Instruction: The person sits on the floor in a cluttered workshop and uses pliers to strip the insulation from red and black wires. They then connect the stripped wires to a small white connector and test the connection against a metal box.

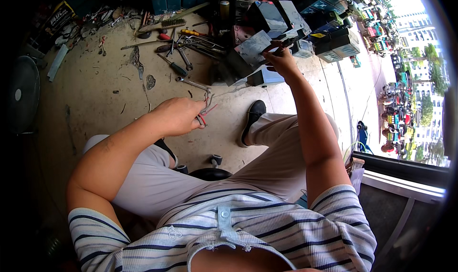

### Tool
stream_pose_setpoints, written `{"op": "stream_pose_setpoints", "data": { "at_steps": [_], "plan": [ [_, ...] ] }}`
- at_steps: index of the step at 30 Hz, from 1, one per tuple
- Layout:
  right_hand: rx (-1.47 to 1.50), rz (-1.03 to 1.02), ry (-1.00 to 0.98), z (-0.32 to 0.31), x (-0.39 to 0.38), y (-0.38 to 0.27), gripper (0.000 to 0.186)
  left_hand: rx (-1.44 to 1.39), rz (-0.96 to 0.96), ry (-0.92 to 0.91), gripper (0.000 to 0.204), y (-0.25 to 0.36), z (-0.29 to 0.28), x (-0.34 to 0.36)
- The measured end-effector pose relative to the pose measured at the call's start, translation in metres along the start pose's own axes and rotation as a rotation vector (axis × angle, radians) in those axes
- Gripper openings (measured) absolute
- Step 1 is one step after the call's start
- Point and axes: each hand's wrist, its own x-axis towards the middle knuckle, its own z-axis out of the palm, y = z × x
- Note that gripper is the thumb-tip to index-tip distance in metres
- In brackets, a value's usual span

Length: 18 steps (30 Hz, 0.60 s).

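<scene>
My left hand (175,115) is closed round several thin red and grey pieces (206,113) that look like short wires, held above the floor in front of my left knee. Farther out to the right, my right arm reaches to a grey-topped box (254,47) on the floor. There my right hand (283,62) has its fingers bent at the box's edge, beside a small dark thing (289,35). What those fingers grip is too dark to make out. A combination wrench (192,84) lies just beyond my left hand.
Screwdrivers, pliers and wrenches lie in a heap (183,47) with a wire brush (162,25). Boxes (338,44) stand at the back right. A round dark fan-like thing (21,94) is at the far left. My shoe (256,110) rests on the cracked floor (95,100).
</scene>
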Motion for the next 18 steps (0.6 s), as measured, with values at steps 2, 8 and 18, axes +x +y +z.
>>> {"op": "stream_pose_setpoints", "data": {
  "at_steps": [2,8,18],
  "plan": [
    [-0.009,-0.005,-0.020,-0.0008,0.0003,0.0004,0.055,-0.002,0.001,-0.003,0.035,-0.0003,0.0003,0.0003],
    [-0.008,-0.044,-0.018,-0.0011,0.0035,0.0026,0.057,0.002,-0.001,-0.008,0.036,-0.0005,0.0002,-0.0002],
    [-0.043,-0.275,0.082,0.0010,0.0076,0.0035,0.042,0.008,-0.016,-0.020,0.035,0.0026,-0.0020,-0.0001]
  ]
}}
